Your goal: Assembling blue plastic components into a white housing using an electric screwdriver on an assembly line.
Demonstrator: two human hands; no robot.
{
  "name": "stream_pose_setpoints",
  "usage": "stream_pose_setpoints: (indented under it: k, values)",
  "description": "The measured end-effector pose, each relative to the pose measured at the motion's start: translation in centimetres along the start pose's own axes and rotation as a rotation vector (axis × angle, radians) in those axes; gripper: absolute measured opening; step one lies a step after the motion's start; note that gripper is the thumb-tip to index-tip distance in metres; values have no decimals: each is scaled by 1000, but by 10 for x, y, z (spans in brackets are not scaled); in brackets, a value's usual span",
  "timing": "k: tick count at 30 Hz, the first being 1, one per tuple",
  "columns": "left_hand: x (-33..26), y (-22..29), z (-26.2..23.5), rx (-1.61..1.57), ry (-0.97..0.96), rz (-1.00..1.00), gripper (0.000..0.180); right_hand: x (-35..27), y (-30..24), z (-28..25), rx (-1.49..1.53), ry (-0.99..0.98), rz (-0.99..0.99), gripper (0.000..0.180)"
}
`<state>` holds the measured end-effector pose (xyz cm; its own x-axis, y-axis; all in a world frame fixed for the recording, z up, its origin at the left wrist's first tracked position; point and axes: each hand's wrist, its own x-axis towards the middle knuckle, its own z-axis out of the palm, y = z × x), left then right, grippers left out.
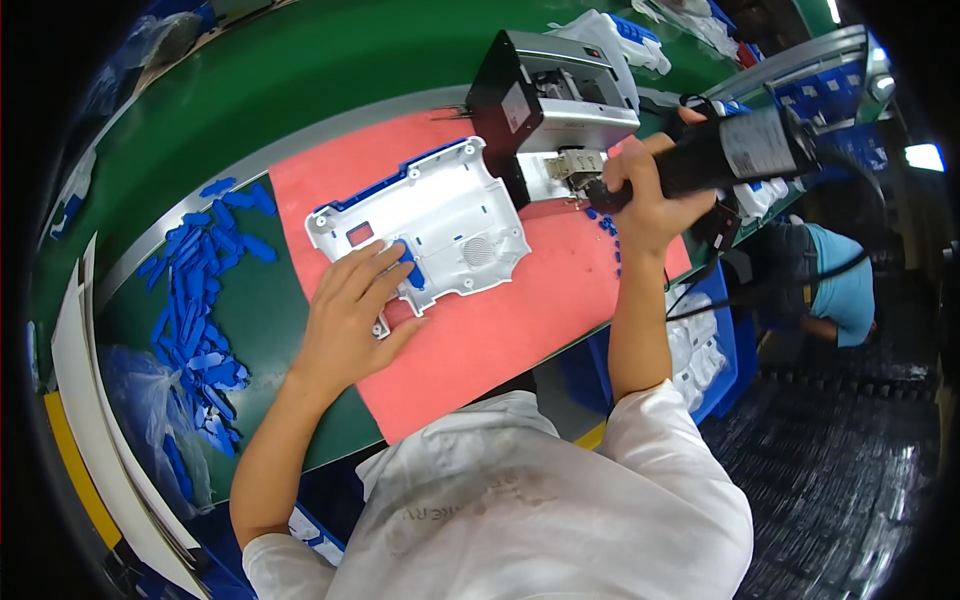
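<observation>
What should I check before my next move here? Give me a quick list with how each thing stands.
1. Left hand on the white shell: ok, spread over its lower left part.
2. Blue piece in the shell: fingers touch it; whether it is fully seated, cannot tell.
3. Shell on the pink mat: ok, lying on it.
4. Right hand on the black power tool: ok, wrapped around it.
5. Tool tip near the black-and-silver machine: whether it carries anything, cannot tell.
6. Mat free of loose bits: not ok, small blue parts lie near the right hand.
</observation>
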<state>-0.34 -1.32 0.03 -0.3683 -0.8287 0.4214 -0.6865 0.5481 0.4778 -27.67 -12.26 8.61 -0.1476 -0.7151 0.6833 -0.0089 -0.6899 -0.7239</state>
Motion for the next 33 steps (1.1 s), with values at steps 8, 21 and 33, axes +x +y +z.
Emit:
stream_pose_setpoints:
  k: [8, 21, 33]
  values:
    - [-2, 0, -1, -24, 1, -2, 58, -56, -31, 70, 315, -233, 139, 65]
    - [-9, -2, 7, -17, 47, 49, 35, -81, -4, 96, 143, -450, 123, 59]
    - [-11, -2, 9, -36, 35, 38, 33, -97, 2, 91, 111, -540, 92, 55]
